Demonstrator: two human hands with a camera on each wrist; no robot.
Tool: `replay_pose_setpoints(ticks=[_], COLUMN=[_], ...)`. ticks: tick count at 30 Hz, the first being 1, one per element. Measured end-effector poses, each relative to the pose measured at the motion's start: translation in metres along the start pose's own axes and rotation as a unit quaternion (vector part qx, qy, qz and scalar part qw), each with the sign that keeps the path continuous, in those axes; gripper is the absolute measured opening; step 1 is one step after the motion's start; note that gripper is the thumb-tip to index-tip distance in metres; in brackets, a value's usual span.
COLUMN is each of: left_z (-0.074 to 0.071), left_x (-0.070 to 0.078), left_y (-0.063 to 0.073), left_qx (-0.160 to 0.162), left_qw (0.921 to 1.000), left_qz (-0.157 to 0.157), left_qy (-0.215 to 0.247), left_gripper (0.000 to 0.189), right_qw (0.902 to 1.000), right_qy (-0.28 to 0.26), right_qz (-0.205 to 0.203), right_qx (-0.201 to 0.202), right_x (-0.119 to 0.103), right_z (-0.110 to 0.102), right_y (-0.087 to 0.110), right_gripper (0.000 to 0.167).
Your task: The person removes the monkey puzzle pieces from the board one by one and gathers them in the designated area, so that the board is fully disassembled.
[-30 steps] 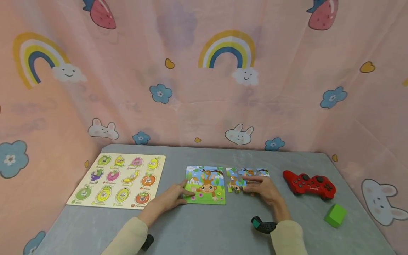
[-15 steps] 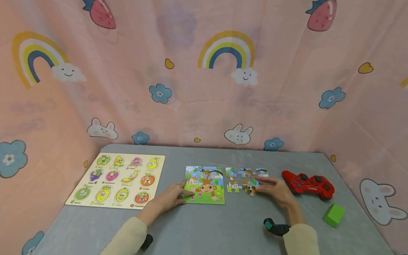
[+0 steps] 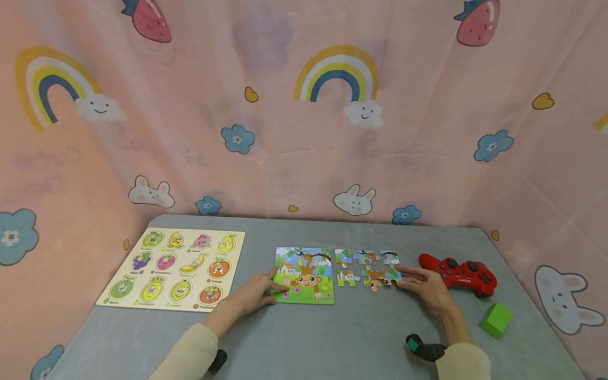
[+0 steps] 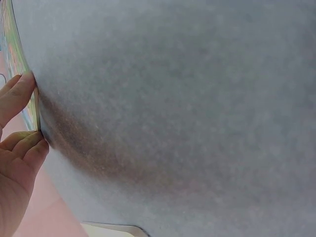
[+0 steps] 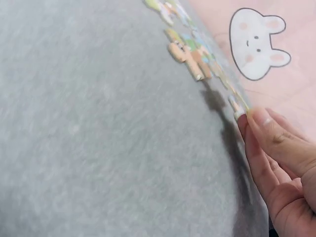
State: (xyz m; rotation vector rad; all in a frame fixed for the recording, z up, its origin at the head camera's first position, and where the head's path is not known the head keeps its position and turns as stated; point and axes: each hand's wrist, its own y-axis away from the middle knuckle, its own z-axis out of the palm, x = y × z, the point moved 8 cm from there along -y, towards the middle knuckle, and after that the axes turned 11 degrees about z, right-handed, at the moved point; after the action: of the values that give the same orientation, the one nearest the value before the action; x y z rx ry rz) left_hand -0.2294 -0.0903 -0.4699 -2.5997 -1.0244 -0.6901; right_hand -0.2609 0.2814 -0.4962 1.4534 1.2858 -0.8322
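Observation:
A square monkey puzzle board (image 3: pixel 309 269) lies flat in the table's middle. My left hand (image 3: pixel 252 295) rests at its left edge, with the thumb over the border and other fingertips beside it, also seen in the left wrist view. To the board's right, loose jigsaw pieces (image 3: pixel 367 257) lie in two rows. They include a house piece (image 3: pixel 347 278) and a monkey-face piece (image 3: pixel 374 278). My right hand (image 3: pixel 429 289) pinches a jigsaw piece (image 5: pixel 238 106) between thumb and fingertip at the lower row's right end. Most of that piece is hidden by distance and angle.
A cream fruit board (image 3: pixel 171 269) lies on the left of the grey table (image 3: pixel 304 343). Beyond my right hand are a red game controller (image 3: pixel 459 275) and a green block (image 3: pixel 496 320). A pink printed curtain (image 3: pixel 266 158) hangs behind.
My right hand has moved rightward along the lower row, uncovering the house and monkey-face pieces, which now lie spread apart. My left hand stays at the board's edge.

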Motion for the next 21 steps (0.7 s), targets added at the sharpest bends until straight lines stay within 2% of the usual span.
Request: replay_pose_setpoints(ticks=[7,13,16,21], left_z=[-0.0002,-0.0004,-0.0002,0.0], left_x=[0.0005,0.0012,0.001,0.0004], left_y=[-0.0003,0.0,0.0004,0.0008], left_qx=[0.0,0.001,-0.001,-0.001], left_qw=[1.0,1.0,1.0,1.0], left_qz=[-0.001,-0.001,-0.002,0.0], left_qy=[-0.001,-0.001,-0.002,0.001], left_gripper=[0.034,0.035,0.035,0.035], right_qw=[0.9972,0.9851,0.9831,0.9862], right_qy=[0.066,0.158,0.17,0.157], right_qz=[-0.006,-0.027,-0.03,-0.019], right_qx=[0.034,0.061,0.06,0.048], right_x=[-0.0014,-0.0045,-0.0041,-0.0005], right_z=[-0.0037,-0.0054,-0.0054,-0.0067], right_y=[0.0026,0.0023,0.0017,-0.0001], right_gripper=[0.041,0.035,0.035,0.042])
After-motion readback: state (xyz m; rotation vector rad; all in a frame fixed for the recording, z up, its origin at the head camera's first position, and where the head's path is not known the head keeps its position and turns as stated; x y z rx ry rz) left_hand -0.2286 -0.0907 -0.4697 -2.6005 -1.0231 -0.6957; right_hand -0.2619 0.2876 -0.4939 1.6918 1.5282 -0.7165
